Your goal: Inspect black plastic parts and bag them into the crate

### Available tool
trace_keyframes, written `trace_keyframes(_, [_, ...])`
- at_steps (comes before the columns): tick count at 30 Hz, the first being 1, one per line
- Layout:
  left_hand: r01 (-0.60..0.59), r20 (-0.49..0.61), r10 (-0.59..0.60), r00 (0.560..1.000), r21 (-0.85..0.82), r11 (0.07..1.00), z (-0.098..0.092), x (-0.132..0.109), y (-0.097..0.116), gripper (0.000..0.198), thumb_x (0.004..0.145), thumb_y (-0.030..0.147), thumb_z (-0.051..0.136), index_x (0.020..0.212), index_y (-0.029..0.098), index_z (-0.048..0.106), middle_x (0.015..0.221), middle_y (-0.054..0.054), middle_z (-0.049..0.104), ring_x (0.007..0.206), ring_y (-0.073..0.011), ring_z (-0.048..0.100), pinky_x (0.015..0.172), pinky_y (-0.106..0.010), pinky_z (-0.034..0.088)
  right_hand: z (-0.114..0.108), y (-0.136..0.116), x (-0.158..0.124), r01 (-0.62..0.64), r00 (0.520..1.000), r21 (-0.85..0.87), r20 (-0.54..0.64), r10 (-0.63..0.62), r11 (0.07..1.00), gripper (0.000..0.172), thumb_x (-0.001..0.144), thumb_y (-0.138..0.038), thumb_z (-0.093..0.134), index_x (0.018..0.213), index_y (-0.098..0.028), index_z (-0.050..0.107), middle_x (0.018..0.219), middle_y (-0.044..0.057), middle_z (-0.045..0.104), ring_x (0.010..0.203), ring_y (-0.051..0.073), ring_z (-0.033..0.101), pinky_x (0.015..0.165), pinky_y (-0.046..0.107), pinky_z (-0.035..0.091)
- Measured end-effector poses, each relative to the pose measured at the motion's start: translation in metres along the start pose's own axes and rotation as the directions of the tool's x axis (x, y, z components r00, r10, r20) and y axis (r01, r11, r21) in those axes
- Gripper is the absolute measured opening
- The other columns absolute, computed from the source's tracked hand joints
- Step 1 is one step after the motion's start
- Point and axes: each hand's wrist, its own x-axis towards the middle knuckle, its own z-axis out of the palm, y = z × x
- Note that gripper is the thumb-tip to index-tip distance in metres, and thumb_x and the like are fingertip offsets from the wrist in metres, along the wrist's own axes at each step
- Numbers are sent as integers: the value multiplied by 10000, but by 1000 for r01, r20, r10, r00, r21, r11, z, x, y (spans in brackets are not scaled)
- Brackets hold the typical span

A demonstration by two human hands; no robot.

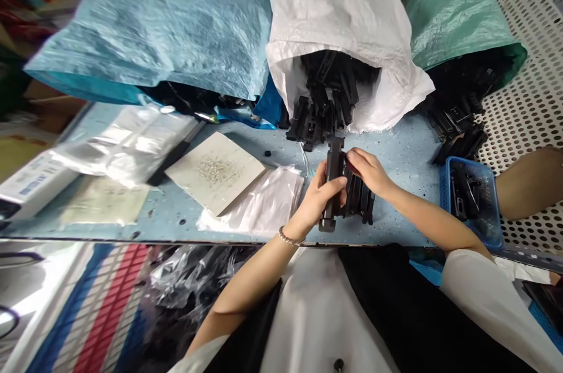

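Bench: A light-blue bench (pixel 409 150) fills the middle of the view, its near edge against the seated person's white and black clothing.
Room: A white perforated metal panel (pixel 532 97) stands along the right. A red, blue and white striped woven sack (pixel 88 308) lies below the bench edge at the left.
Writing: The blue woven sack (pixel 167 15) carries dark Chinese characters and the green woven sack (pixel 453 3) carries red ones. Both sets appear upside down and are too blurred to read.
Sacks: The white woven sack (pixel 347 9) lies open toward the person, and a pile of black plastic parts (pixel 328 97) spills from its mouth onto the bench. More dark parts show at the mouths of the blue and green sacks.
Basket: A small blue plastic basket (pixel 492 203) at the right holds a few black parts.
Card: A pale square card (pixel 215 170) holds a scatter of tiny metal pieces, with clear plastic bags (pixel 132 138) beside it.
Left hand: The left hand (pixel 323 194), with a beaded bracelet at the wrist, is wrapped around a long black plastic part (pixel 334 162) held upright just below the white sack.
Right hand: The right hand (pixel 369 170) has bent fingers touching the part's upper end, above a short stack of black parts (pixel 358 200). Whether it grips cannot be told.
Co-worker: Another person's bare forearm (pixel 528 182) lies across the panel near the basket.
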Motion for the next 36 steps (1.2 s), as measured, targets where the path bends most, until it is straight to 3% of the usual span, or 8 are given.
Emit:
trace_keyframes(2, [-13, -67, 12, 998, -5, 1000, -5, 4, 5, 420, 764, 461, 766, 1038, 213, 565, 709, 36, 643, 519, -128, 592, 506, -247, 495, 4, -10, -5, -23, 997, 23, 74, 22, 999, 505, 1094, -567, 262, 803, -222, 488, 699, -15, 525, 631, 145, 512, 609, 292, 427])
trace_keyframes(8, [1, -162, 1, 987, 12, 1000, -13, 11, 19, 336, 785, 498, 680, 793, 165, 628, 701, -20, 641, 620, -134, 591, 603, -249, 505, 19, -22, -34, 456, 888, -439, 275, -368, 774, 371, 1049, -489, 494, 834, -199, 578, 795, 66, 633, 779, 213, 578, 682, 342, 454])
trace_keyframes(15, [-134, -144, 174, 974, 252, 958, -11, -7, 8, 316, 806, 394, 723, 1061, 222, 652, 746, 15, 650, 667, -149, 596, 646, -260, 492, 23, -14, -50, 138, 930, -124, 358, -86, 983, 308, 1096, -348, 409, 901, -206, 599, 809, 11, 662, 696, 156, 616, 611, 282, 491])
trace_keyframes(20, [29, -40, -22, 999, 186, 982, -21, -10, 9, 394, 802, 451, 737, 1095, 200, 655, 688, 5, 666, 617, -167, 616, 576, -264, 487, -21, -15, -15, 362, 931, -590, 189, -313, 722, 295, 1066, -435, 469, 1002, -200, 637, 848, 79, 651, 777, 225, 579, 634, 364, 462])
trace_keyframes(23, [248, 26, -251, 968, 102, 964, -25, -10, 11, 382, 812, 517, 690, 939, 158, 657, 656, -48, 682, 590, -184, 631, 564, -286, 508, -40, -23, 2, 526, 851, -656, 402, -339, 541, 291, 1084, -341, 419, 946, -230, 649, 794, 62, 625, 752, 215, 546, 602, 363, 406])
trace_keyframes(26, [342, 58, -349, 935, 112, 933, -24, -16, 9, 423, 827, 558, 649, 840, 135, 648, 663, -88, 682, 595, -187, 631, 587, -302, 520, -38, -27, 4, 585, 805, -579, 501, -319, 568, 387, 1094, -343, 379, 818, -225, 622, 724, 48, 592, 709, 200, 524, 566, 353, 371])
trace_keyframes(31, [-43, -43, 66, 997, 398, 917, -25, -20, -6, 538, 865, 509, 674, 1300, 202, 598, 831, -36, 692, 776, -224, 661, 743, -357, 558, -6, -13, -5, 133, 978, -253, 192, -86, 958, 514, 1085, -553, 328, 792, -208, 570, 715, 23, 592, 660, 166, 549, 587, 324, 441])
trace_keyframes(36, [-195, -117, 373, 920, 690, 697, -62, 12, -21, 490, 905, 447, 631, 1327, 197, 631, 1207, -101, 668, 1192, -296, 604, 1115, -455, 438, 1, 27, 38, -309, 916, 40, 281, 286, 950, 453, 1068, -566, 377, 934, -201, 609, 794, 27, 653, 658, 148, 608, 613, 286, 499])
